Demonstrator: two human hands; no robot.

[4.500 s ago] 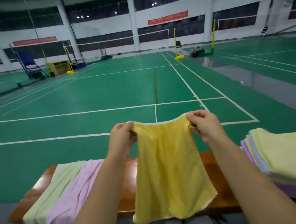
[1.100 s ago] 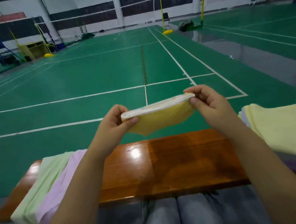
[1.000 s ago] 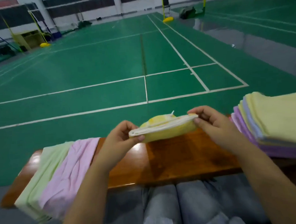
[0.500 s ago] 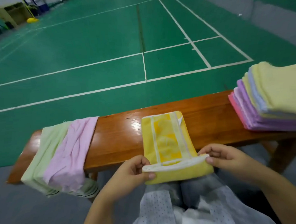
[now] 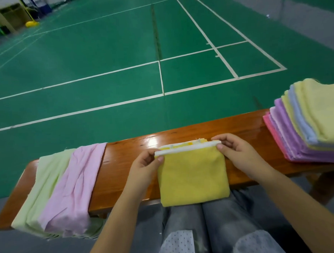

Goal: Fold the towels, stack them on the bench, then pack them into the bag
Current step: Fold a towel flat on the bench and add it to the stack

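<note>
The yellow towel (image 5: 192, 176), held open in the air 4.5 s ago, now lies folded square on the wooden bench (image 5: 118, 166) at lower centre. The left hand (image 5: 144, 165) and right hand (image 5: 235, 148) have carried its white-trimmed edge from the near side to the far side.

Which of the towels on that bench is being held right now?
The yellow towel in the middle: both the left hand and right hand pinch its white-trimmed far edge. The pink towel and green towel lie draped, untouched.
</note>
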